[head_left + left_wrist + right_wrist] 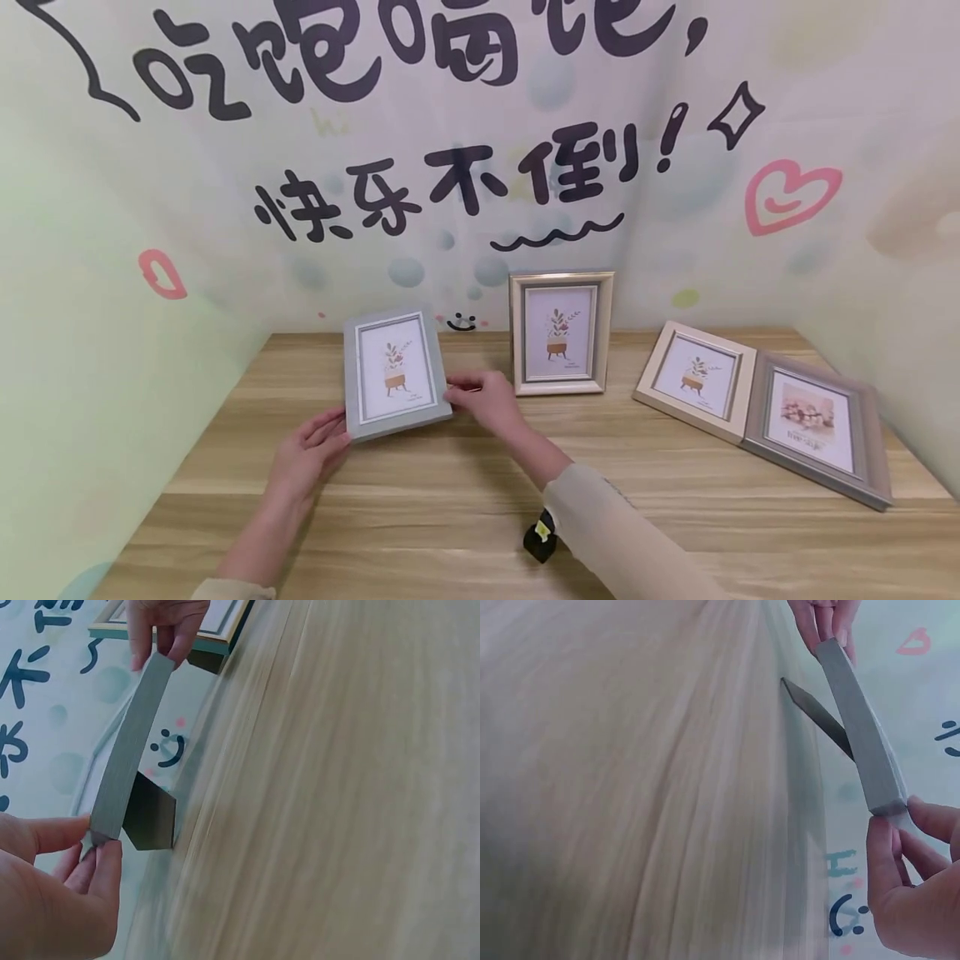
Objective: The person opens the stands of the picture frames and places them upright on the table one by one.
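A person's left hand and right hand pinch a gray picture frame at opposite sides, each grip grasping an edge, toward the left rear of a wood-grain worktop. A gold-rimmed frame stands nearby, left of a cream frame.

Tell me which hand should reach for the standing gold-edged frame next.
Right, most likely: the right hand pinches the gray frame on the side nearer the gold-edged frame, while the left hand holds the far side. It would first have to let go.
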### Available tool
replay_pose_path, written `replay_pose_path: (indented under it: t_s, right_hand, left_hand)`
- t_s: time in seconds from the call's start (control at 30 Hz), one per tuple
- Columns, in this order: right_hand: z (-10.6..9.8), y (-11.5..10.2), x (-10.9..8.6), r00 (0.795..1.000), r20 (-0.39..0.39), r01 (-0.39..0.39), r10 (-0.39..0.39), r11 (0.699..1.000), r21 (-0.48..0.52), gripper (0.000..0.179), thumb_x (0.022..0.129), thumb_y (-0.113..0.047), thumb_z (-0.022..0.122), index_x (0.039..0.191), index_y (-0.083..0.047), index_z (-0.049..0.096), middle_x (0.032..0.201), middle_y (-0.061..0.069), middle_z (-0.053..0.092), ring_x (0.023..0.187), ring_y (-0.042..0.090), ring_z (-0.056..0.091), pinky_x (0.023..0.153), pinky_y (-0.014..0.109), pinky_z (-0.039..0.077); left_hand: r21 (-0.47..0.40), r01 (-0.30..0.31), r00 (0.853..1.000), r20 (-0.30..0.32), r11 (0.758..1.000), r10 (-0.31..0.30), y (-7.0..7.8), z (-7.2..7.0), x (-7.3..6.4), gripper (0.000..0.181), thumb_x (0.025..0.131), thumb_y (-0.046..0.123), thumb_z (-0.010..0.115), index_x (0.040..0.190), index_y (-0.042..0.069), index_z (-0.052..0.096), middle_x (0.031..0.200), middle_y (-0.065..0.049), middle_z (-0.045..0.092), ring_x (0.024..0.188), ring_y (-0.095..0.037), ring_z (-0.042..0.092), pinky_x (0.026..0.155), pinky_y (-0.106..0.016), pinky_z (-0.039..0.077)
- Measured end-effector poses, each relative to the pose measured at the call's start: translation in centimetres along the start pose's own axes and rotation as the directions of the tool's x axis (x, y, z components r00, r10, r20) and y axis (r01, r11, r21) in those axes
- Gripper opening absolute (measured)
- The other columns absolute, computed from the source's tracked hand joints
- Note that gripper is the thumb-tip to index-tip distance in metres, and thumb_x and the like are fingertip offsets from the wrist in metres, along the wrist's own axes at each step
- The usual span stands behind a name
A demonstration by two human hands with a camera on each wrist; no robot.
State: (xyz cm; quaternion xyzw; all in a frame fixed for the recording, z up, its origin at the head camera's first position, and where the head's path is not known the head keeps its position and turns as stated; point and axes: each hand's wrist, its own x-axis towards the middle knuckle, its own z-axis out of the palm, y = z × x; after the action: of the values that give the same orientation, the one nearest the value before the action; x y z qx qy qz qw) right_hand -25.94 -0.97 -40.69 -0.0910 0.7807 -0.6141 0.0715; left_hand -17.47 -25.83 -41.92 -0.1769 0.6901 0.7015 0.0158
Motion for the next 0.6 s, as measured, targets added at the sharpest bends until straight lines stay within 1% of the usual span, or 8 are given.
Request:
replay_pose_path:
  t_s: [0.07, 0.13, 0.27, 0.37, 0.47, 0.53, 0.6]
  right_hand:
    - [-0.4, -0.1, -0.2, 1.000, 0.014, -0.014, 0.014, 0.999, 0.049, 0.027, 0.088, -0.005, 0.073, 0.113, 0.004, 0.071, 0.107, 0.021, 0.073, 0.085, 0.014, 0.070, 0.081, 0.035, 0.063]
    - [-0.9, -0.3, -0.5, 0.999, 0.018, -0.029, 0.028, 0.998, 0.063, 0.028, 0.087, -0.004, 0.074, 0.113, 0.004, 0.070, 0.107, 0.020, 0.073, 0.086, 0.013, 0.069, 0.081, 0.034, 0.063]
    - [-2.1, -0.9, -1.3, 0.998, 0.049, -0.050, 0.049, 0.999, 0.022, 0.034, 0.085, -0.004, 0.076, 0.117, 0.002, 0.067, 0.106, 0.017, 0.073, 0.092, 0.014, 0.069, 0.080, 0.029, 0.062]
    - [-3.0, -1.3, -1.9, 0.994, 0.081, -0.067, 0.068, 0.998, -0.019, 0.037, 0.084, -0.005, 0.077, 0.119, 0.001, 0.066, 0.105, 0.014, 0.071, 0.092, 0.016, 0.066, 0.078, 0.026, 0.061]
    - [-3.6, -1.4, -2.5, 0.993, 0.102, -0.054, 0.061, 0.997, -0.062, 0.034, 0.083, -0.006, 0.078, 0.114, 0.001, 0.066, 0.102, 0.012, 0.069, 0.089, 0.017, 0.063, 0.074, 0.024, 0.058]
    - [-3.9, -1.3, -3.0, 0.994, 0.105, -0.026, 0.036, 0.995, -0.093, 0.033, 0.082, -0.006, 0.079, 0.110, 0.001, 0.064, 0.100, 0.012, 0.067, 0.088, 0.017, 0.062, 0.072, 0.024, 0.057]
    - [-4.1, -1.2, -3.5, 0.995, 0.101, -0.002, 0.015, 0.992, -0.123, 0.032, 0.080, -0.004, 0.079, 0.107, 0.001, 0.061, 0.098, 0.012, 0.065, 0.086, 0.018, 0.062, 0.072, 0.025, 0.057]
  left_hand:
    - [-0.011, -0.012, 1.000, 0.019, 1.000, 0.012, -0.1, 0.1, 0.0, 0.060, 0.096, 0.000, 0.060, 0.151, -0.001, 0.036, 0.157, -0.021, 0.036, 0.095, 0.016, 0.061, 0.092, -0.014, 0.054]
    - [-0.019, -0.019, 0.999, 0.037, 1.000, 0.020, -0.2, 0.3, 0.0, 0.060, 0.096, -0.002, 0.060, 0.150, -0.002, 0.036, 0.157, -0.021, 0.037, 0.096, 0.014, 0.062, 0.094, -0.016, 0.054]
    - [-0.011, -0.027, 0.997, 0.067, 1.000, 0.028, -0.4, 1.0, -0.1, 0.058, 0.096, -0.004, 0.057, 0.150, -0.001, 0.036, 0.157, -0.021, 0.037, 0.098, 0.013, 0.062, 0.097, -0.019, 0.054]
    - [0.009, -0.058, 0.995, 0.080, 0.998, 0.057, -0.3, 1.6, -0.1, 0.056, 0.096, -0.007, 0.055, 0.149, -0.002, 0.037, 0.157, -0.023, 0.036, 0.099, 0.013, 0.061, 0.096, -0.017, 0.054]
    - [0.036, -0.092, 0.992, 0.088, 0.995, 0.088, -0.2, 2.4, 0.0, 0.054, 0.096, -0.008, 0.054, 0.147, -0.003, 0.039, 0.156, -0.025, 0.038, 0.101, 0.011, 0.060, 0.093, -0.014, 0.054]
    - [0.069, -0.109, 0.991, 0.089, 0.992, 0.102, -0.1, 3.0, 0.2, 0.052, 0.096, -0.007, 0.054, 0.146, -0.003, 0.041, 0.154, -0.024, 0.041, 0.108, 0.006, 0.061, 0.091, -0.012, 0.053]
    - [0.099, -0.124, 0.988, 0.102, 0.987, 0.114, 0.0, 3.7, 0.4, 0.051, 0.097, -0.005, 0.054, 0.146, -0.003, 0.042, 0.153, -0.024, 0.042, 0.121, -0.005, 0.060, 0.090, -0.009, 0.052]
